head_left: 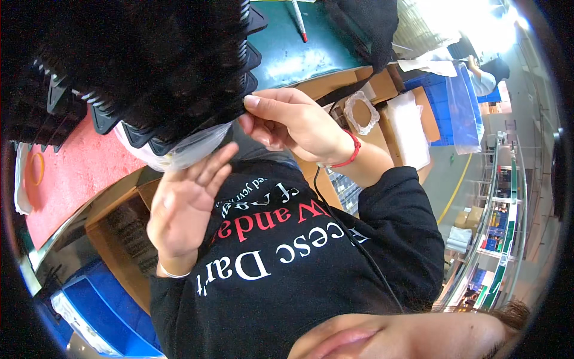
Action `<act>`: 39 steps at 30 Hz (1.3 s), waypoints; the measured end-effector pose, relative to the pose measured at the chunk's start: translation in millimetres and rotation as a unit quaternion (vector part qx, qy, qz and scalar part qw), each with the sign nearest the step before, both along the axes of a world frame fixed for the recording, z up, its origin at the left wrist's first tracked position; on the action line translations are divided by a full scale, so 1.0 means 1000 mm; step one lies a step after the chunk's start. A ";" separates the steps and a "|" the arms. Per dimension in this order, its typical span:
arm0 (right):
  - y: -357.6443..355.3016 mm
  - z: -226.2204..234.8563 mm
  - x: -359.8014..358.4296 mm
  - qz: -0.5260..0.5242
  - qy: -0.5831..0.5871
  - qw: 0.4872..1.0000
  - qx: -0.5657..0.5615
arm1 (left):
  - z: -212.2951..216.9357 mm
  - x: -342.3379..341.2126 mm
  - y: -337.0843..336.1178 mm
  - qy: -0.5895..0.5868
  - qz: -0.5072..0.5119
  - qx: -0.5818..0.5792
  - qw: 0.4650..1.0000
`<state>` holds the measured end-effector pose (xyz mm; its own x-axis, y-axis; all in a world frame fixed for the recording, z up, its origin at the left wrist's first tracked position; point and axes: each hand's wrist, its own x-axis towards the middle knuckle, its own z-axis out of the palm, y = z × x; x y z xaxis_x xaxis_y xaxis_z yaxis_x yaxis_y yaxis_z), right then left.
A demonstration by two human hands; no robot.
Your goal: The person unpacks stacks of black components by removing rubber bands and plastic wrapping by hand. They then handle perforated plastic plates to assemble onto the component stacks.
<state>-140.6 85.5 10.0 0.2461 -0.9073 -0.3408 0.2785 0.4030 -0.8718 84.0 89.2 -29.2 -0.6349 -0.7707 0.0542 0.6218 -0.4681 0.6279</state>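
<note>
A large dark stack of black pieces with triangular tabs along its edges [256, 58] fills the upper left, its middle too dark to make out. My right hand [299, 122] is closed in a pinch, thumb against the fingers, at the stack's lower right corner. What lies between those fingertips is hidden. Under the stack hangs a clear plastic bag [197, 149]. My left hand [185, 209] is just below the bag, palm turned up and fingers stretched out, with nothing held. Whether its fingertips touch the bag I cannot tell.
A green tabletop [287, 57] bears a white-and-red pen [299, 23]. Pink sheeting [72, 173] covers the left side. Cardboard boxes [119, 239] and blue bins [98, 311] stand below it. At right are an open carton [427, 113], a blue crate [439, 90] and a dangling black cable [371, 263].
</note>
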 end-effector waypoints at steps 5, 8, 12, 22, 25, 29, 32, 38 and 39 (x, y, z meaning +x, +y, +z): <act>-0.001 0.003 0.006 0.006 0.012 1.000 0.001 | 0.012 0.026 -0.008 0.094 0.020 0.135 0.986; 0.001 0.001 0.009 0.007 0.010 1.000 -0.004 | 0.016 0.047 -0.018 0.098 -0.014 0.136 0.986; 0.004 -0.001 0.011 0.010 -0.002 1.000 -0.010 | 0.025 0.065 -0.030 0.087 -0.012 0.117 0.989; 0.009 -0.019 0.023 -0.023 -0.029 0.999 -0.001 | 0.012 0.094 -0.071 0.040 -0.011 0.038 0.998; 0.010 -0.021 0.026 -0.053 -0.024 0.998 0.005 | 0.017 0.087 -0.081 0.033 -0.016 0.020 0.999; 0.008 -0.024 0.030 -0.040 -0.040 0.998 -0.002 | 0.034 0.080 -0.089 0.023 -0.016 -0.011 1.000; 0.007 -0.027 0.035 -0.029 -0.026 0.999 -0.007 | 0.037 0.087 -0.096 -0.036 0.029 0.027 0.999; 0.009 -0.037 0.038 -0.036 -0.003 0.999 -0.035 | 0.048 0.082 -0.087 -0.537 0.245 -0.323 0.739; 0.007 -0.039 0.037 -0.036 -0.001 0.999 -0.034 | 0.049 0.078 -0.086 -0.537 0.245 -0.323 0.740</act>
<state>-103.3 92.6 -29.2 0.1793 -0.9439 -0.2773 0.3074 0.3215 -0.8956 161.8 3.5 19.8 -0.2322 -0.9562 0.1782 -0.4014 0.2611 0.8779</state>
